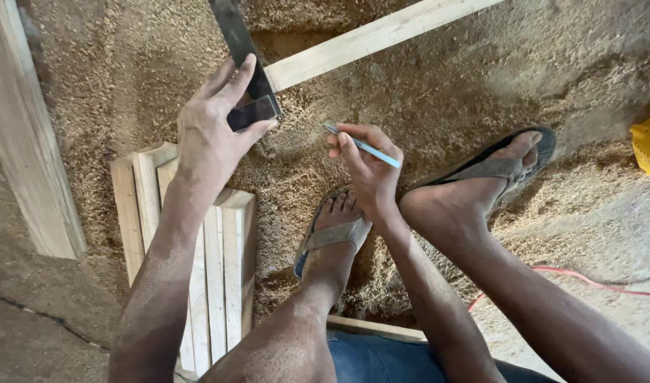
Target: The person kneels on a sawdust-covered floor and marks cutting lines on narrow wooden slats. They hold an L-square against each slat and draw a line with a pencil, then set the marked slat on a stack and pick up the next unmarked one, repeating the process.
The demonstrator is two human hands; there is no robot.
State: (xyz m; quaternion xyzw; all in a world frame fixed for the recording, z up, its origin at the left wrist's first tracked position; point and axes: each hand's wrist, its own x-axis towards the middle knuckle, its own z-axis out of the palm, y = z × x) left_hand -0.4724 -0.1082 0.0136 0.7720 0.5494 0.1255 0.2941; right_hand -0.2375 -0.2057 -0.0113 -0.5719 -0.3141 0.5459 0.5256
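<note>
The left hand [208,135] held a dark metal square [243,64] by its lower end, the thumb along one edge and the fingers wrapped behind, so the grip was closed around the tool. The square's blade was flat, dark and worn, rising toward the top edge of the view; its lower end carried a shinier block with a dull gleam. The blade crossed the near end of a pale wooden batten [367,39], though whether the two touched could not be told.

The right hand [364,167] pinched a thin light-blue pencil [364,145] between thumb and forefingers, its tip pointing left toward the square, just beside the left hand. The pencil hung above the sawdust, not on the wood.

No surface was in use; the work sat low over the floor [424,92], which lay thick with tan sawdust and shavings. The batten ran diagonally up to the right across it. A stack of short planed boards [225,269] stood on edge under the left forearm. A broad plank [27,135] leaned along the left side. The person's feet, in worn sandals [335,234], rested in the sawdust below the right hand. A red cable [587,278] trailed across bare concrete at lower right, and a yellow object [649,145] showed at the right edge, cut off by the frame.
</note>
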